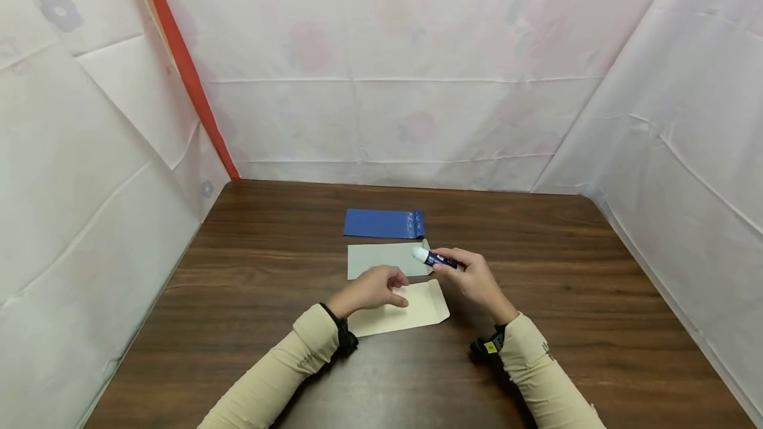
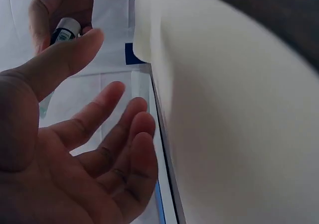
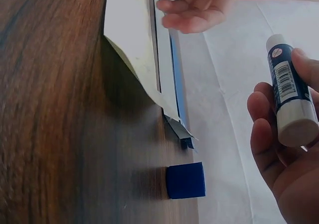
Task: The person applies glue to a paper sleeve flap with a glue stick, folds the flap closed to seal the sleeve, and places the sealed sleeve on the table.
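My right hand [image 1: 473,277] holds a glue stick [image 1: 438,259] with a dark blue label, a barcode and a pale end. The pale end points left over the grey-green envelope [image 1: 378,259]. Just above the cream envelope [image 1: 417,303], my left hand [image 1: 374,288] hovers with loosely bent fingers and nothing in its grasp. The cream envelope lies nearest me, its flap unfolded at the right. Farthest back is a blue envelope [image 1: 375,223], with whitish smears near its flap on the right. In the left wrist view the cream paper [image 2: 224,104] fills the right side.
A small dark blue block-like piece [image 3: 186,180] stands on the table beyond the envelope flaps in the right wrist view. The dark wooden table [image 1: 596,316] is bordered by pale patterned sheets [image 1: 381,118] at the back and both sides. An orange-red strip [image 1: 191,71] runs down the back left corner.
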{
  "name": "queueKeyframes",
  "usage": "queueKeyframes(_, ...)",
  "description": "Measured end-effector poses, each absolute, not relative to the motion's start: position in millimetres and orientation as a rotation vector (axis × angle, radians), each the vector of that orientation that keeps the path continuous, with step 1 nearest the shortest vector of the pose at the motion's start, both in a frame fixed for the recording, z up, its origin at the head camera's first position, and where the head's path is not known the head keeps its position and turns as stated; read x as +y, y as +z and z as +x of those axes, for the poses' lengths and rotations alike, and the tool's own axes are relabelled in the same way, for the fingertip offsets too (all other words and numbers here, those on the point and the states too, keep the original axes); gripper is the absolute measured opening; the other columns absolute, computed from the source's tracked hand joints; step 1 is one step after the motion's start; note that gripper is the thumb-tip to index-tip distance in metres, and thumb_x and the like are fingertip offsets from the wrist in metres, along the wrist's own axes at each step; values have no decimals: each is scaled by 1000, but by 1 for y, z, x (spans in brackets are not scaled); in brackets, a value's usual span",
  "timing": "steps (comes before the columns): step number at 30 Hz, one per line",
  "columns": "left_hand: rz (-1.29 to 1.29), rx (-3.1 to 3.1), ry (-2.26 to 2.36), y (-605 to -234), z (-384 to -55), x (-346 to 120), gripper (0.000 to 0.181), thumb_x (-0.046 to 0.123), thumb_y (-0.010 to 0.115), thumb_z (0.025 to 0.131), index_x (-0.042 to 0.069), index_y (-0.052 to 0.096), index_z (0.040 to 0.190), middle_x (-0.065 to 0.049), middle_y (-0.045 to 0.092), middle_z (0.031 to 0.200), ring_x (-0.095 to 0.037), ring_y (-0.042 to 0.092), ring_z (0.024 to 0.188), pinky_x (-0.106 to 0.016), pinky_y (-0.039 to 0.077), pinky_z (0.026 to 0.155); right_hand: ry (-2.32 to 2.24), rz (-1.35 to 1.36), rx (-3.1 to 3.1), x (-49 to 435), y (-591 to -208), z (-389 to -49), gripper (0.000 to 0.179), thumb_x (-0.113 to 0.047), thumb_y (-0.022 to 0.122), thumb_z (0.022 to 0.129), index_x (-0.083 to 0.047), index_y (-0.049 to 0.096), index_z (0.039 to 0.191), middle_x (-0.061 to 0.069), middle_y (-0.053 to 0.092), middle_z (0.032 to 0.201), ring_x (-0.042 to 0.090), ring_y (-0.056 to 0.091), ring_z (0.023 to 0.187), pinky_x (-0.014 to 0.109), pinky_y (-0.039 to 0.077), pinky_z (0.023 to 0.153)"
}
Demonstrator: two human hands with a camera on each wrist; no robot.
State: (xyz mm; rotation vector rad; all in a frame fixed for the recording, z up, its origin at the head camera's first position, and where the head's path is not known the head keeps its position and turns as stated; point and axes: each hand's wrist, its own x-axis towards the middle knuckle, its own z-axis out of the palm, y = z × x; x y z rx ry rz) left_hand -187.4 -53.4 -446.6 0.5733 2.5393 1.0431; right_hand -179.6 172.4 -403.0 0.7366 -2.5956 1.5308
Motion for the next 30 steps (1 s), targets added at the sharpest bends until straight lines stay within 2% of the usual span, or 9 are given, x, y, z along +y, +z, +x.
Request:
queueKeyframes(6,691,2584,842,-448,-179,-50,41,25,85,74,9,69,108,-7,63,103,-21,57,96,-35,47,84,1536,731,-2604,173,-403,-179,26,0,67,89,7,68,114,20,66,88,12,51,69,20,44,60)
queueKeyframes(12,768,2623,698,-446,-177,-50,48,25,88,71,10,68,112,-7,61,106,-20,52,95,-29,45,79,1528,757,-2590,172,-402,-181,26,0,67,88,7,68,114,19,66,85,11,50,68,19,43,59)
queueKeyframes(22,790,2614,566,-446,-173,-50,55,22,87,73,15,65,123,-8,56,119,-21,51,104,-31,48,84,1521,730,-2620,174,-403,-180,26,0,67,89,6,68,114,18,65,85,17,50,68,20,42,59)
queueKeyframes(30,798,2611,566,-445,-171,-49,53,18,84,76,16,63,125,-6,54,119,-19,48,102,-31,46,85,1508,723,-2621,177,-413,-187,26,1,67,89,7,67,114,21,64,84,11,48,66,19,42,58)
